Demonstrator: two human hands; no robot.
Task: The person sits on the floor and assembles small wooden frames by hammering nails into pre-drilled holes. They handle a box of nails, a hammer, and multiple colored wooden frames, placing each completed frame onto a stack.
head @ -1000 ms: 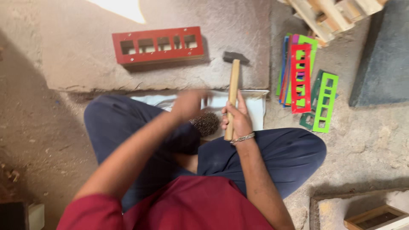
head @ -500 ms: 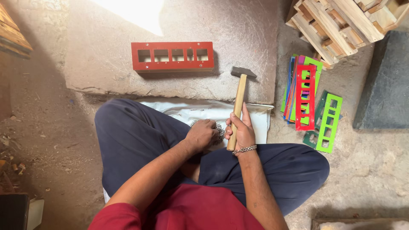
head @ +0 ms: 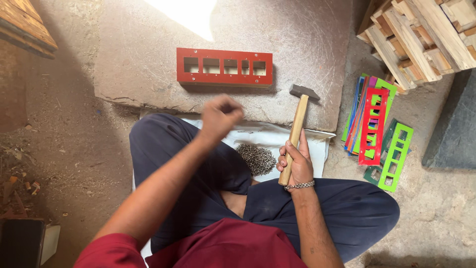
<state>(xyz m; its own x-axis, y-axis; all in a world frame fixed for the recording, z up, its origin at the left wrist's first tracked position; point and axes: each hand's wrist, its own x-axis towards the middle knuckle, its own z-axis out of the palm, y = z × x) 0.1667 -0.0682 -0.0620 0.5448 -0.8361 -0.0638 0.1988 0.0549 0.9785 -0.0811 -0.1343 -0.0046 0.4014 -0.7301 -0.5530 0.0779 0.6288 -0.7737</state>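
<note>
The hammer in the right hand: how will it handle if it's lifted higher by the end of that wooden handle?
The hammer probably feels head-heavy: its dark metal head sits far from the right hand, which grips the handle's lower end. The straight wooden handle looks stiff. Its smooth surface might slip a little in a loose hold.

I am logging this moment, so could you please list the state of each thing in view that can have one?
Left hand: closed in a loose fist, raised above the lap; what it holds cannot be told.
Right hand: gripping the hammer handle.
Hammer: held, head up, over the slab edge.
Red frame: lying flat on the stone slab.
Nails: heaped loose on the white sheet.
Coloured panels: stacked on the floor.
</note>
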